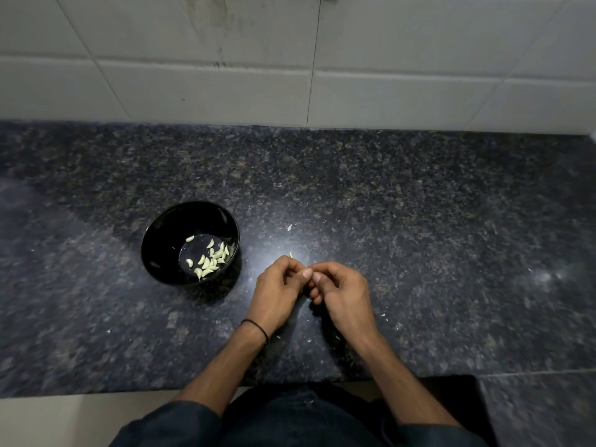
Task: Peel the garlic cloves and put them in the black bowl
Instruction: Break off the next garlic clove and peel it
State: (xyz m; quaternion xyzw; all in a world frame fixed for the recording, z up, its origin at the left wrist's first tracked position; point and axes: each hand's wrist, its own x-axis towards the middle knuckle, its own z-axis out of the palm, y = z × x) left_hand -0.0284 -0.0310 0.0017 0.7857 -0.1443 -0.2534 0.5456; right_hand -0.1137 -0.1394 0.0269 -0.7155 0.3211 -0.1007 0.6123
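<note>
Dark speckled stone bench (419, 204) against a pale tiled wall (225, 88).

The bench runs the full width of the view, with a soft glare patch (545, 277) on its right side. At the right it extends toward the viewer past a thin seam (532, 371). The wall is made of large off-white tiles with grey grout lines, and a faint dark streak (222, 46) runs down one tile. Light-coloured floor (48, 421) shows below the bench's near edge at the left. Dark clothing (290, 421) fills the bottom centre, and a thin black band (256, 329) circles the left wrist.
</note>
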